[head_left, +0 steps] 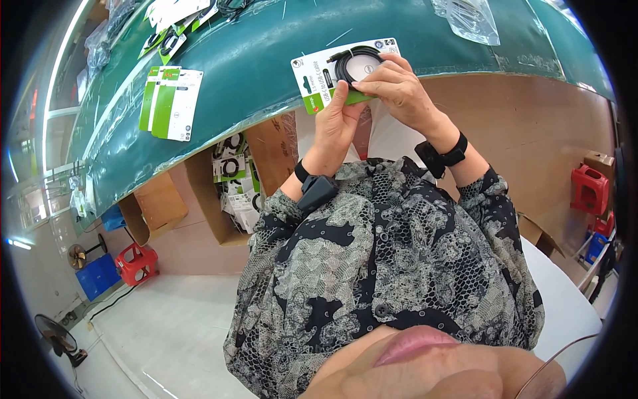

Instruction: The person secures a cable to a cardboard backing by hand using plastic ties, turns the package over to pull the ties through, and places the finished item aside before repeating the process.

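Note:
Over the front edge of the green table, my left hand (337,125) grips the lower edge of a white and green packaging card (312,72), its thumb pressed on the front. A coiled black cable (341,68) lies against the card's face, tied in a loop. My right hand (399,92) is closed at the card's right side, thumb and fingers at the lower right of the coil. Its fingers partly cover the cable and the card, so I cannot tell whether the coil is fastened there.
Flat green and white cards (176,105) lie stacked on the table (246,73) to the left. Beyond them is a pile of carded cables (171,43). A clear plastic bag (468,20) lies at the far right. Below the table edge, an open carton (206,193) holds more carded cables.

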A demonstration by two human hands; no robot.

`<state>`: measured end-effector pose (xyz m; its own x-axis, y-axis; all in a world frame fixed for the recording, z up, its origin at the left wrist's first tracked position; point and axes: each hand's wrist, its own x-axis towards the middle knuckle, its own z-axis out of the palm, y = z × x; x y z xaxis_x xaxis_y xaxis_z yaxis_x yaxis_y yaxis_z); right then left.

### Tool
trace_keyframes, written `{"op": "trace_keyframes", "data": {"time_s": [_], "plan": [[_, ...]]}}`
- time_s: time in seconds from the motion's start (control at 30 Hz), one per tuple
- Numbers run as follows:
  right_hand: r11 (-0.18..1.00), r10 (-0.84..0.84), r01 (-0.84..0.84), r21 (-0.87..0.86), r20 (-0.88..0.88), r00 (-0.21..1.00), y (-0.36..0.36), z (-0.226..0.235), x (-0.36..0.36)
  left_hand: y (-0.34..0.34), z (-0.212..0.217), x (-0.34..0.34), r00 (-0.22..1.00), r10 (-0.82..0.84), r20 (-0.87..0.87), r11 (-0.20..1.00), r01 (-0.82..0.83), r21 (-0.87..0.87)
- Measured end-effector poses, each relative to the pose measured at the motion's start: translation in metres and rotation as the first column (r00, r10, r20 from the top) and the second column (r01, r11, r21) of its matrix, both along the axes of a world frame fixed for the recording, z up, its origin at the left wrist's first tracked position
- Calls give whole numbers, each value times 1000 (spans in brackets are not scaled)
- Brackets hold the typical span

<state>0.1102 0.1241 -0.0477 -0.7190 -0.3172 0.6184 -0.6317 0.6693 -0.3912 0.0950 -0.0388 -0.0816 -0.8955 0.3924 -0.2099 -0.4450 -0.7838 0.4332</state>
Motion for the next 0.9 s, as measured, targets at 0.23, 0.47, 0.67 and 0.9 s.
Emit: {"op": "trace_keyframes", "data": {"time_s": [0.23,0.47,0.67,0.9], "plan": [[999,-26,26,-40,5,1000,-2,-3,0,2,1,-1,1000,28,10,1000,-29,13],[997,-72,69,-40,-82,994,-5,-8,-1,3,5,-4,999,20,-25,998,-19,55],[997,-37,40,63,-50,998,-8,-10,5,1,17,-6,994,-52,93,996,45,76],[1000,-1,4,30,-117,993,-11,-6,1,-5,10,-13,990,-55,134,998,49,48]]}}
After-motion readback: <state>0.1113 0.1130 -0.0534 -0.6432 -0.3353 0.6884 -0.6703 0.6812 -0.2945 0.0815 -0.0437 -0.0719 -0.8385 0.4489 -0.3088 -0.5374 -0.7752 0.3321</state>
